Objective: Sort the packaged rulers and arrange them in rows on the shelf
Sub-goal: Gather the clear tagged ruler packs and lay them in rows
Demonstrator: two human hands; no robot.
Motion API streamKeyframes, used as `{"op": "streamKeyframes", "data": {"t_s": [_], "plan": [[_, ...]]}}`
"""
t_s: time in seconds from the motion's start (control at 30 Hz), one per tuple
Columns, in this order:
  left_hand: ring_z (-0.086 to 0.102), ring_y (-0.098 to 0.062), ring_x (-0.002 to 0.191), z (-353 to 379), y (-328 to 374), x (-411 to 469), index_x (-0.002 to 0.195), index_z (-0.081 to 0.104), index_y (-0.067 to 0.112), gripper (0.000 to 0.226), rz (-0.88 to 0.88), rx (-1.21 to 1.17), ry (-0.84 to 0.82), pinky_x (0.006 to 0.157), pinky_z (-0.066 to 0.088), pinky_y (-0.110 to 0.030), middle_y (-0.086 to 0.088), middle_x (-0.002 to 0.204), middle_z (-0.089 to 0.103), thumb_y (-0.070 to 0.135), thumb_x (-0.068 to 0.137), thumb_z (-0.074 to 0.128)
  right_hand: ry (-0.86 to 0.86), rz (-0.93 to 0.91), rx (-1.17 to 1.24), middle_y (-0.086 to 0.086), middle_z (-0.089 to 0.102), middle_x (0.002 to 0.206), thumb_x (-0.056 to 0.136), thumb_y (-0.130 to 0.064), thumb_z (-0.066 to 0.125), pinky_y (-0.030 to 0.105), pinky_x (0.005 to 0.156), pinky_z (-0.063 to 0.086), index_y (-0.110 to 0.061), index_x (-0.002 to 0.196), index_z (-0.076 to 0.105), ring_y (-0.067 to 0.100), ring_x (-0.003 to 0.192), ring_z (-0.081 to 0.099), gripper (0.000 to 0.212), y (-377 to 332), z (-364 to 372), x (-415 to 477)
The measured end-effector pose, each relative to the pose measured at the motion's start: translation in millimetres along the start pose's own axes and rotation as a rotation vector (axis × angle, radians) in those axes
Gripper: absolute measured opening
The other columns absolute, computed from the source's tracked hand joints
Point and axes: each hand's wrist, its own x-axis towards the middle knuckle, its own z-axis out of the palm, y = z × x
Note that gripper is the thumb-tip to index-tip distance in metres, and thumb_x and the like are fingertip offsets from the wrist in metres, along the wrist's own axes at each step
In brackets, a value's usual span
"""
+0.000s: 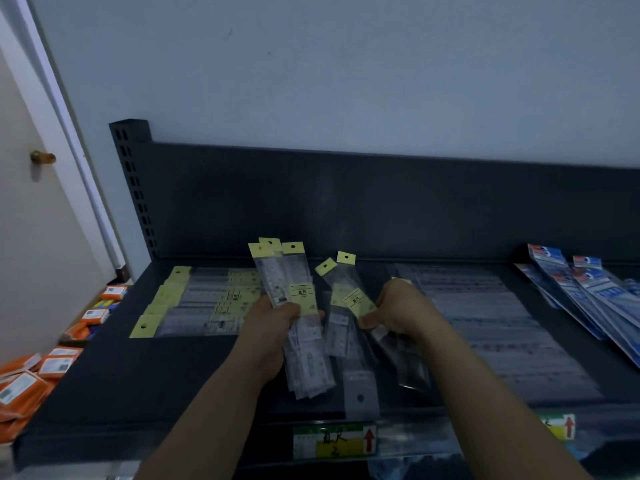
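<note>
Fan of packaged rulers [280, 275], yellow tags up, held above middle of shelf [173, 375]. Left hand [273, 323] grips it, fingers curled round lower half. Second bunch of rulers [341, 303] just beside, also above shelf middle. Right hand [398, 306] pinches it, thumb in front, fingers behind. Row of yellow-tagged rulers [204, 306] flat on shelf's left part. Clear packets [485, 323] right of shelf centre. Blue packets [588, 292] at shelf's right end. Price label [332, 441] on shelf's front edge. Orange packs [27, 382] on floor left of shelf.
</note>
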Motion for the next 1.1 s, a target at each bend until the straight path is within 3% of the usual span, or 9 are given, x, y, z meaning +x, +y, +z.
{"op": "streamKeyframes", "data": {"t_s": [0.13,0.23,0.33,0.47,0.63,0.73,0.83,1.03,1.1], "plan": [[0.071,-0.033,0.083,0,-3,3,0.111,0.058,-0.001,0.022,0.006,0.023,0.025,0.069,0.059,-0.042,-0.028,0.106,0.067,-0.006,0.094,0.045,0.036,-0.036,0.133,0.005,0.063,0.067,0.074,-0.026,0.077,0.024,0.057,0.045,-0.001,0.077,0.067,0.018,0.062,0.060,0.027,5,-4,-2],[0.067,-0.040,0.096,2,-4,6,0.108,0.059,-0.001,0.019,0.002,0.025,0.039,0.085,0.055,-0.053,-0.027,0.108,0.066,-0.005,0.092,0.049,0.082,-0.083,0.577,0.004,0.064,0.069,0.088,-0.022,0.067,0.013,0.045,0.042,-0.002,0.083,0.070,0.010,0.056,0.055,0.020,6,-7,-9],[0.069,-0.035,0.090,5,-4,7,0.106,0.061,0.000,0.017,0.012,0.040,0.022,0.078,0.057,-0.045,-0.021,0.103,0.069,-0.003,0.092,0.052,0.074,-0.085,0.870,0.000,0.062,0.063,0.092,-0.020,0.061,0.018,0.044,0.040,-0.008,0.083,0.071,0.008,0.047,0.049,0.018,4,-9,-16],[0.071,-0.029,0.087,18,-2,8,0.111,0.063,0.004,0.020,0.033,0.054,-0.056,0.071,0.058,-0.038,-0.015,0.102,0.072,0.005,0.091,0.060,0.056,-0.139,0.961,0.002,0.049,0.055,0.092,-0.017,0.060,0.021,0.046,0.032,-0.011,0.076,0.068,0.010,0.045,0.037,0.018,0,-7,-22],[0.071,-0.026,0.088,33,-10,9,0.112,0.063,0.007,0.028,0.109,0.192,-0.081,0.072,0.059,-0.037,-0.012,0.101,0.073,-0.001,0.085,0.066,-0.084,-0.287,0.882,0.002,0.058,0.059,0.096,-0.008,0.051,0.020,0.045,0.038,-0.009,0.093,0.067,0.009,0.046,0.049,0.017,-3,3,-40],[0.070,-0.029,0.089,26,-12,11,0.115,0.060,0.004,0.030,0.078,0.172,-0.031,0.066,0.059,-0.035,-0.016,0.102,0.071,-0.003,0.086,0.064,0.243,-0.239,0.307,0.006,0.066,0.085,0.094,-0.015,0.054,0.030,0.068,0.050,-0.006,0.103,0.066,0.019,0.075,0.061,0.018,22,4,-34],[0.069,-0.031,0.090,13,-10,12,0.117,0.057,0.001,0.031,0.051,0.108,0.008,0.065,0.059,-0.036,-0.021,0.106,0.069,-0.006,0.088,0.058,0.270,-0.105,-0.194,0.007,0.059,0.087,0.085,-0.034,0.061,0.028,0.065,0.042,-0.011,0.083,0.058,0.025,0.084,0.058,0.023,39,8,-40],[0.071,-0.030,0.084,6,-8,1,0.121,0.053,0.002,0.033,-0.006,-0.047,-0.051,0.064,0.061,-0.041,-0.028,0.109,0.066,-0.012,0.091,0.050,0.163,-0.034,-0.177,0.001,0.050,0.069,0.078,-0.022,0.068,0.021,0.047,0.029,-0.013,0.069,0.050,0.020,0.073,0.052,0.023,26,4,-47],[0.070,-0.030,0.086,7,-9,0,0.122,0.054,-0.001,0.033,-0.012,-0.042,-0.062,0.064,0.061,-0.041,-0.029,0.109,0.065,-0.012,0.091,0.050,0.083,0.035,-0.172,0.004,0.055,0.073,0.074,-0.022,0.072,0.019,0.052,0.034,-0.012,0.067,0.050,0.021,0.075,0.055,0.025,23,-3,-43]]}}
